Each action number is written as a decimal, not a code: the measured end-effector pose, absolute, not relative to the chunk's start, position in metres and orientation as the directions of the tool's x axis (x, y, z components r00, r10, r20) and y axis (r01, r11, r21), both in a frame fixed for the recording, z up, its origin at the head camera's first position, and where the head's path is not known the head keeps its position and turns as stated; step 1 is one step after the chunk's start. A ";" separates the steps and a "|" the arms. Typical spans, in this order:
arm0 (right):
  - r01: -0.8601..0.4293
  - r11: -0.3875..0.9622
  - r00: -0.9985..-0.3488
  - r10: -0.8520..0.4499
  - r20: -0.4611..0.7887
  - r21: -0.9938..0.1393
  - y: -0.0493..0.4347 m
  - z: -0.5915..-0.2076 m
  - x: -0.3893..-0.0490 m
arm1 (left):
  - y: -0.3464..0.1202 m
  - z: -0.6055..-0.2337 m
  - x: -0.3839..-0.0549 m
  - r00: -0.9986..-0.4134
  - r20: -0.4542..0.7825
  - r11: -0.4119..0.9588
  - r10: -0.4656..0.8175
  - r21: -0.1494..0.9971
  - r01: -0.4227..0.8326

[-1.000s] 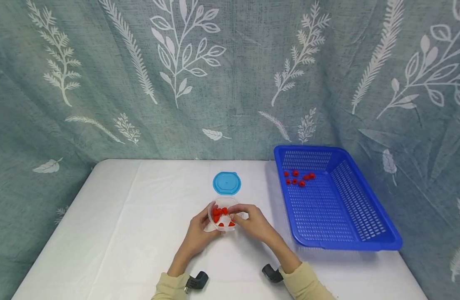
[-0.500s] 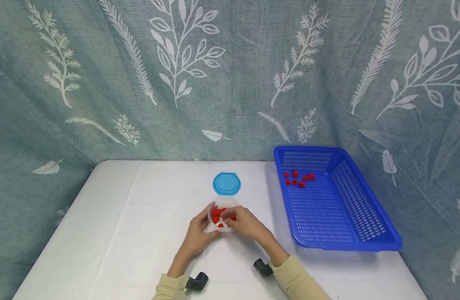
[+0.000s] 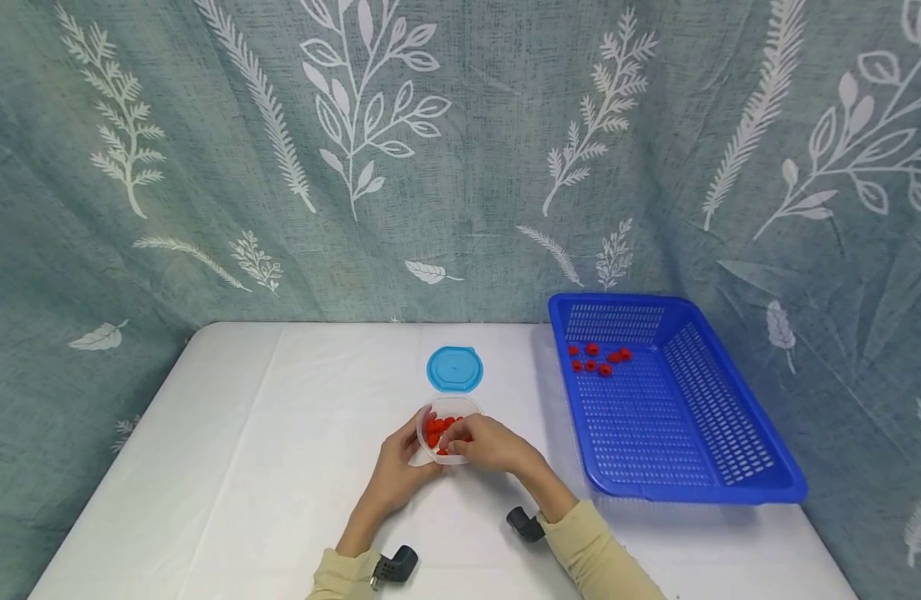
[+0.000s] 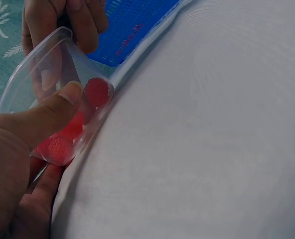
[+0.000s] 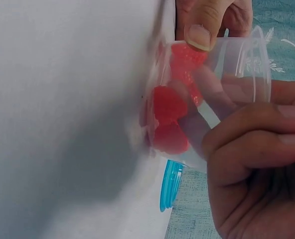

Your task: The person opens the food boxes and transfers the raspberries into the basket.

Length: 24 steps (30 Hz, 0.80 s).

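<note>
A clear plastic tub (image 3: 460, 403) stands on the white-covered table with several red raspberries (image 5: 170, 107) at its bottom. My left hand (image 3: 402, 468) grips its left side, the thumb (image 4: 63, 102) against the near wall and the other fingers around the far side and base. From the right, my right hand (image 3: 493, 443) reaches over the rim. Its thumb and a finger are down inside, right at the raspberries, while the other fingers (image 5: 257, 144) curl outside the wall. I cannot tell whether these fingertips pinch a berry.
A round blue lid (image 3: 455, 369) lies flat just behind the tub. To the right stands a blue slotted basket (image 3: 655, 450), with several more raspberries (image 3: 606, 370) in its far left corner. A green leaf-patterned curtain (image 3: 475, 167) hangs behind the table.
My right hand has moved left and deeper into the tub, from its right rim toward the middle, and the berries there sit slightly differently. My left hand keeps its hold.
</note>
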State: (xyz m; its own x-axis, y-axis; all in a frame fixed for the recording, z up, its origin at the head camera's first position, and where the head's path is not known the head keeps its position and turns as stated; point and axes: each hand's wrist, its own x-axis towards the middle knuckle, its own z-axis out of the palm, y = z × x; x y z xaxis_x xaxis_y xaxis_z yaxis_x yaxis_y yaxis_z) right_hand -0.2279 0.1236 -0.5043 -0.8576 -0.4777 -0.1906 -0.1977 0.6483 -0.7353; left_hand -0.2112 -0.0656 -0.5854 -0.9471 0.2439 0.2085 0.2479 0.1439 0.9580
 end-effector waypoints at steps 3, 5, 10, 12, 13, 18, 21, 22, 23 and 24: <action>-0.190 0.619 -0.861 -0.479 -0.174 -0.762 0.124 -0.505 -0.227 | -0.066 -0.585 -0.211 -0.947 0.208 0.142 0.245 0.959 0.247; -0.186 0.594 -0.860 -0.483 -0.163 -0.783 0.125 -0.506 -0.227 | -0.066 -0.584 -0.211 -0.946 0.211 0.139 0.246 0.958 0.250; -0.184 0.556 -0.860 -0.490 -0.140 -0.811 0.126 -0.507 -0.227 | -0.066 -0.583 -0.210 -0.945 0.210 0.147 0.253 0.957 0.252; -0.181 0.562 -0.862 -0.486 -0.146 -0.807 0.126 -0.506 -0.227 | -0.067 -0.582 -0.210 -0.945 0.204 0.149 0.255 0.957 0.247; -0.178 0.567 -0.862 -0.484 -0.150 -0.805 0.126 -0.506 -0.227 | -0.067 -0.582 -0.210 -0.945 0.203 0.150 0.256 0.958 0.246; -0.163 0.558 -0.862 -0.482 -0.158 -0.814 0.125 -0.507 -0.228 | -0.067 -0.582 -0.210 -0.945 0.205 0.146 0.254 0.958 0.247; -0.138 0.527 -0.863 -0.480 -0.160 -0.838 0.125 -0.508 -0.228 | -0.067 -0.582 -0.210 -0.945 0.210 0.139 0.252 0.958 0.250; -0.129 0.519 -0.863 -0.478 -0.162 -0.845 0.125 -0.508 -0.228 | -0.067 -0.582 -0.210 -0.944 0.212 0.137 0.252 0.958 0.251; -0.118 0.511 -0.864 -0.476 -0.166 -0.851 0.125 -0.508 -0.228 | -0.067 -0.582 -0.210 -0.945 0.211 0.137 0.252 0.959 0.250; -0.109 0.504 -0.865 -0.473 -0.168 -0.857 0.125 -0.508 -0.228 | -0.067 -0.582 -0.210 -0.945 0.209 0.134 0.252 0.959 0.248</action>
